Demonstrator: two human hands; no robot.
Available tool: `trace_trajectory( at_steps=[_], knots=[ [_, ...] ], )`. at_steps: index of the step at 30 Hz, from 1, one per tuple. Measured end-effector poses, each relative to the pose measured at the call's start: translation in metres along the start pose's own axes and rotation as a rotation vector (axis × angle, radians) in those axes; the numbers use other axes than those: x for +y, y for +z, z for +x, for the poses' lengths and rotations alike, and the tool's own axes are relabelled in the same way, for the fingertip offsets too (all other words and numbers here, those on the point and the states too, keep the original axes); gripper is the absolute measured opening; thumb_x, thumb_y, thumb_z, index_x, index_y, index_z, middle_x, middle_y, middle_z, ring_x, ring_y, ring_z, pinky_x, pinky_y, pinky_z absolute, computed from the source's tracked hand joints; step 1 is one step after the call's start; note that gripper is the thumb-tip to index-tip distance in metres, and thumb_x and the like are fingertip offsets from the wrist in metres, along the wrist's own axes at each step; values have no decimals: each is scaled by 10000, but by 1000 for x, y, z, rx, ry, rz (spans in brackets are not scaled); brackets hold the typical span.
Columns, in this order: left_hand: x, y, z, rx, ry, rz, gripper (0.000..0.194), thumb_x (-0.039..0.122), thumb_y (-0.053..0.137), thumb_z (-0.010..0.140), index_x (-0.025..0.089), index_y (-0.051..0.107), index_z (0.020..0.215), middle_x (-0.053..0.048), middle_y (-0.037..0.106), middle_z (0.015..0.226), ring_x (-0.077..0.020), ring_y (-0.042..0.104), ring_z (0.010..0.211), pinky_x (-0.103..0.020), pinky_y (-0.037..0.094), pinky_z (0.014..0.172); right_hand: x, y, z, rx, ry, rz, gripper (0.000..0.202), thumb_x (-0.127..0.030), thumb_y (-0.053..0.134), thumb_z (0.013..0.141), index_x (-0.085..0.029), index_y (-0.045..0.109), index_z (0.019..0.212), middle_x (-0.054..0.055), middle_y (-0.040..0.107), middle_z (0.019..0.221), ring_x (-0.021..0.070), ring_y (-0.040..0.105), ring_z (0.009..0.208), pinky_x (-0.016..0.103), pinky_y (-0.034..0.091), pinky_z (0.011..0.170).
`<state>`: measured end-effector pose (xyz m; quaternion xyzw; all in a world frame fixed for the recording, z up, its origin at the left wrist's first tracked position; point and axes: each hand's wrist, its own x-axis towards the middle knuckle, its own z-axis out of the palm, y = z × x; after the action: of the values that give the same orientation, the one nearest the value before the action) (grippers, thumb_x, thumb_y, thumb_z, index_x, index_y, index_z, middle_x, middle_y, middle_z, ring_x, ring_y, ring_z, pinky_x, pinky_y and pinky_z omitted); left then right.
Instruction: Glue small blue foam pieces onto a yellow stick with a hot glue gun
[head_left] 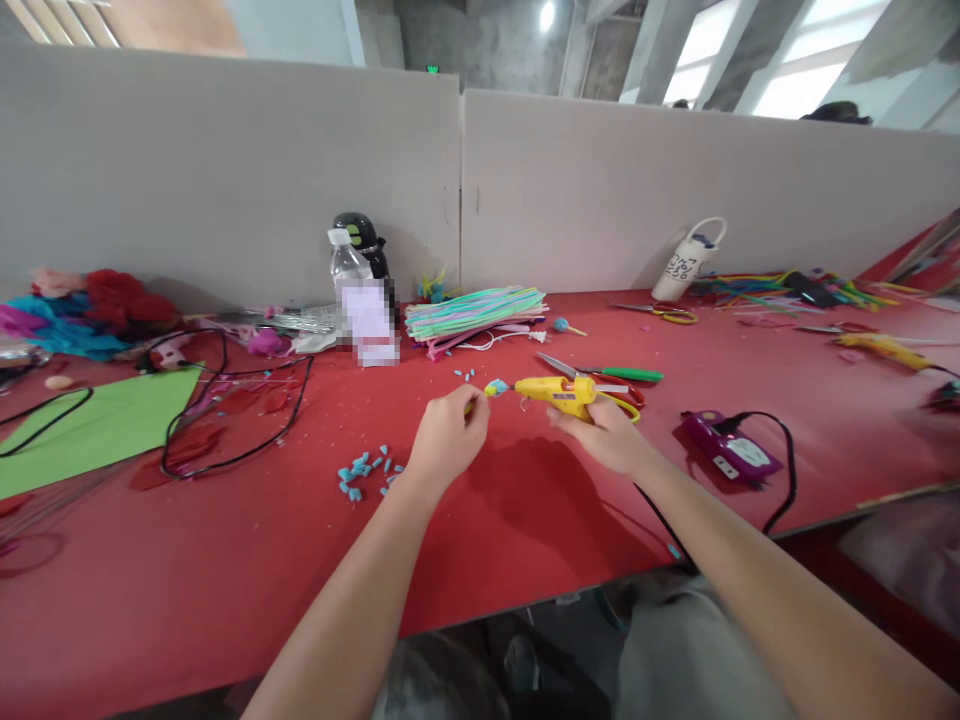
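My right hand point(604, 432) is wrapped round a yellow hot glue gun point(556, 392), its nozzle pointing left. Between the fingers of my left hand point(452, 430) is a small yellow-and-blue craft piece point(493, 388), held right by the nozzle; whether the two touch I cannot tell. Several small blue pieces point(360, 470) lie scattered on the red table point(517, 540) left of my left forearm, with a few more bits behind that hand. Scissors point(559, 366) and a green-handled tool point(634, 375) rest just behind the glue gun.
A bundle of pastel pipe cleaners point(476, 315) lies at the back beside a clear bottle point(349, 260). To the right is a purple power strip point(731, 450) with a black cord. A white tumbler point(684, 265) leans by the partition point(600, 190). Green paper point(97, 425) lies left under cables.
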<state>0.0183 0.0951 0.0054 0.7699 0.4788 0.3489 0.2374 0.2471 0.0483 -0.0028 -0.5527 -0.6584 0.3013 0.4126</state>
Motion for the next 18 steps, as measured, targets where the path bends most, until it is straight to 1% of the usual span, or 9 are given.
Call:
trace_trajectory(
  at_steps=[2,4,7,10,12,14,15,17,18],
  knots=[
    [1,0,0,-2,1,-26,207,292,455,906,205,552,747,18,523,604,-117,443,540,-230,319,561,6,-1,-1,6,37,-40,333,-473,596,895,-223,682,1096,44,711,956,243,648,837,379,523,772],
    [2,0,0,-4,-2,-60,218,309,445,920,207,539,752,15,532,605,-122,461,542,-232,323,561,11,-1,0,19,62,-87,362,-512,581,894,-202,681,1052,32,683,837,215,613,719,343,497,670],
    [4,1,-1,-8,-9,-112,245,329,433,941,208,524,749,14,542,603,-122,473,540,-232,334,560,19,6,4,47,84,-195,376,-543,584,875,-180,659,941,16,621,725,191,560,633,314,438,591],
    [6,2,-3,-6,-3,-156,244,333,430,953,205,532,771,17,546,607,-116,470,536,-227,340,555,22,9,7,62,150,-329,357,-547,637,822,-191,611,804,9,583,665,181,523,577,302,379,538],
    [7,3,-4,-7,8,-184,236,331,426,959,203,541,798,14,559,618,-114,476,541,-224,343,555,21,2,4,51,175,-404,347,-540,685,783,-202,609,808,18,613,698,193,548,599,302,373,546],
    [8,3,-5,-5,19,-209,233,329,423,965,202,543,811,11,571,629,-113,481,546,-223,345,553,17,-14,-4,42,193,-488,363,-557,726,742,-218,619,813,24,643,725,208,576,626,305,373,557],
    [9,3,-6,-2,22,-220,235,330,424,967,202,541,809,11,571,629,-111,479,545,-223,344,549,14,-22,-10,40,215,-533,380,-581,734,725,-223,609,757,19,630,682,207,568,603,305,360,544],
    [12,3,-8,11,24,-253,242,335,427,972,200,535,802,15,559,621,-108,469,538,-224,341,541,3,-34,-21,-18,242,-547,428,-612,708,743,-226,559,634,8,584,595,193,538,556,303,341,524],
    [15,2,-9,17,26,-277,247,340,426,975,200,533,801,17,550,616,-106,464,535,-225,340,536,-3,-34,-24,-85,219,-480,431,-600,676,784,-225,548,615,3,570,581,184,530,554,300,351,527]
  ],
)
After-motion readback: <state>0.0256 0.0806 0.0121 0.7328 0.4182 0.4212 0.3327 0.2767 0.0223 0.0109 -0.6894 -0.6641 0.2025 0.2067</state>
